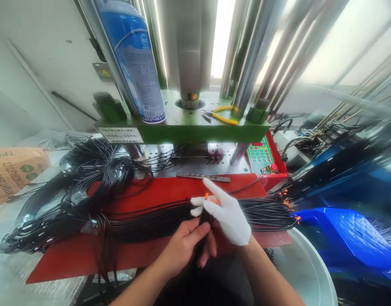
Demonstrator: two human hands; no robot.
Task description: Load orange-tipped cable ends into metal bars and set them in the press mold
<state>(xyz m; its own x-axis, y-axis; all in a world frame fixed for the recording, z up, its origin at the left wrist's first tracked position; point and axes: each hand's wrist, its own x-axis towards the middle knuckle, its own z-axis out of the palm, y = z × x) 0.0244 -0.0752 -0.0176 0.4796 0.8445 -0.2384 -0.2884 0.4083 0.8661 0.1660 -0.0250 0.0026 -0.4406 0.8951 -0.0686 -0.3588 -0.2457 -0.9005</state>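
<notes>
My left hand is bare and closed, thumb against fingers, around a dark piece that looks like black cable. A white glove covers my right hand, its index finger stretched out and the other fingers curled around small orange tips. Both hands meet above a long bundle of black cables lying on a red sheet. More orange ends stick out at the bundle's right end. Just beyond my gloved fingertips lies a narrow metal bar with holes.
A green press plate stands ahead, carrying a blue spray can and yellow-handled cutters. Coiled black cables pile up at left. A control panel, a blue bin and a pale round tub are at right.
</notes>
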